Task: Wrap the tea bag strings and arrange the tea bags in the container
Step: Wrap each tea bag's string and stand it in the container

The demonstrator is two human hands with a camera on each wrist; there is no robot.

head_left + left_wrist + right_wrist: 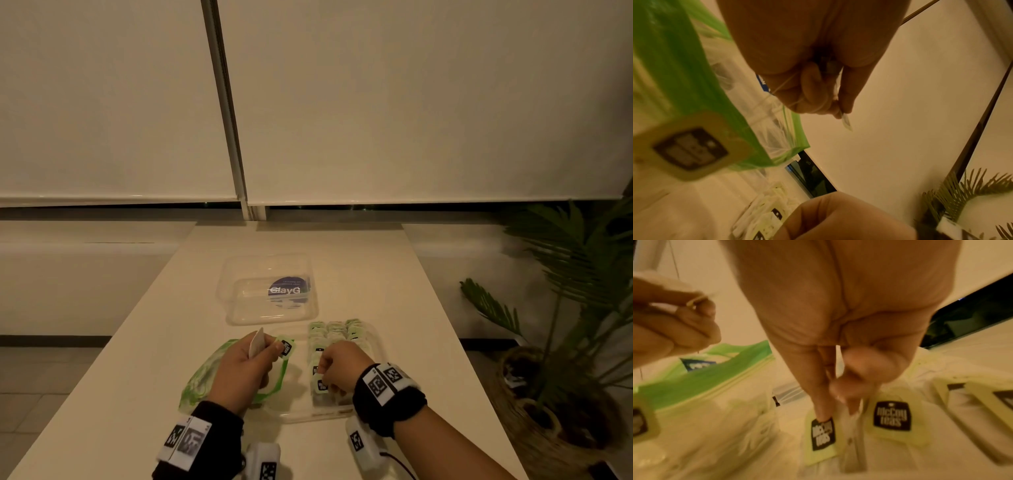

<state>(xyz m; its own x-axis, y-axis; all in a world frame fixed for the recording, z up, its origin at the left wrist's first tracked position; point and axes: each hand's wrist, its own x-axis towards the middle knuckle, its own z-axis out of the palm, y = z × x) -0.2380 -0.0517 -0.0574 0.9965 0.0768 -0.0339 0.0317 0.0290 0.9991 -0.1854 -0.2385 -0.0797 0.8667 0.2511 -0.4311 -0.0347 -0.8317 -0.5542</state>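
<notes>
The left hand (245, 371) is raised above the tabletop (394, 274), fingers curled, pinching a tea bag (257, 342) between thumb and fingers; the white bag stands edge-up above the knuckles. Its green paper tag (286, 346) sits at the fingertips on the side nearest the other hand. In the left wrist view a thin string (785, 84) crosses the curled fingers (813, 87), and a blurred tag (692, 146) hangs close to the lens. How far the string is wound cannot be told.

Beneath and behind the left hand lies a green-edged clear pouch (205, 377), flat on the tabletop.

The right hand (342, 368) is lowered into the clear container (376, 346), fingers bunched together and closed. In the right wrist view the fingertips (824, 410) press down onto a tagged tea bag (823, 434), the index tip touching its dark label. Whether the hand pinches that bag or only presses it cannot be told with certainty; thumb and fingers meet just above it.

Rows of packed tea bags (337, 330) fill the container ahead of and under the right hand, tags up. A second labelled tag (892, 416) lies just beside the fingertips, on the thumb side.

Beyond both hands, well apart, the clear lid (270, 291) with a dark round sticker rests on the tabletop. A potted plant (565, 308) stands off the tabletop, outward of the right hand.
</notes>
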